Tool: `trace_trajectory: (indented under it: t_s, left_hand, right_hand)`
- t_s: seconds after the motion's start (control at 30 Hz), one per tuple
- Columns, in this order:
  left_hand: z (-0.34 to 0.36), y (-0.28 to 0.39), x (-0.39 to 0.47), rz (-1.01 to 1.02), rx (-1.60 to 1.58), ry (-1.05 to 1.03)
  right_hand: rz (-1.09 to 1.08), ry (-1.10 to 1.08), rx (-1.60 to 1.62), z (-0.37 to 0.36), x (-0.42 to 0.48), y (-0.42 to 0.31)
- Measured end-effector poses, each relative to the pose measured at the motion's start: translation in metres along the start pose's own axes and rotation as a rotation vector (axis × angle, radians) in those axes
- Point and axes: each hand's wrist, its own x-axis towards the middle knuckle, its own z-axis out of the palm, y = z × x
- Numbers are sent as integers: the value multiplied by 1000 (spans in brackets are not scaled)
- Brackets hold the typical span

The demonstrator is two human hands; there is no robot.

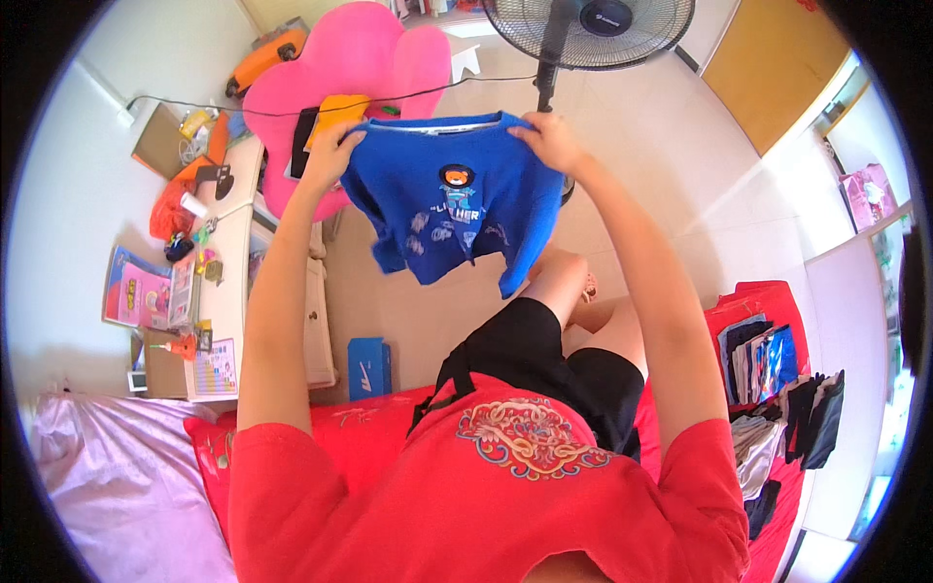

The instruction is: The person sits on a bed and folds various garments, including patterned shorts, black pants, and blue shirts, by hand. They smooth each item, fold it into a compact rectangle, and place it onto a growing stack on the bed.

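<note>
A blue long-sleeved sweatshirt (408, 189) hangs spread out in front of me, its front print with a bear face turned towards me. At its left shoulder edge, my left hand (332, 154) pinches the fabric between thumb and fingers. My right hand (552, 144) grips the opposite shoulder near the neckline. Below the raised collar the body and sleeves drop in loose folds over the floor and partly in front of my knees.
A red-covered bed (350, 430) is beneath me, with folded clothes (751, 361) stacked at right. Beyond stand a pink cushioned chair (350, 51) and a black fan (605, 22). A cluttered white desk (226, 270) runs along the left; a blue box (369, 368) sits on the floor.
</note>
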Motion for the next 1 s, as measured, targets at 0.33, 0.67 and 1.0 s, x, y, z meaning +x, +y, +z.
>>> trace_trajectory:
  t_s: [0.33,0.67,1.0]
  left_hand:
    - [-19,42,-3,-352,-328,-247]
    - [14,65,-10,-457,-153,18]
    - [80,127,-12,-237,-455,-14]
  right_hand:
    - [470,-308,841,-25,-23,-23]
    - [1015,-37,1279,9,-14,-63]
    - [179,246,483,22,-42,-135]
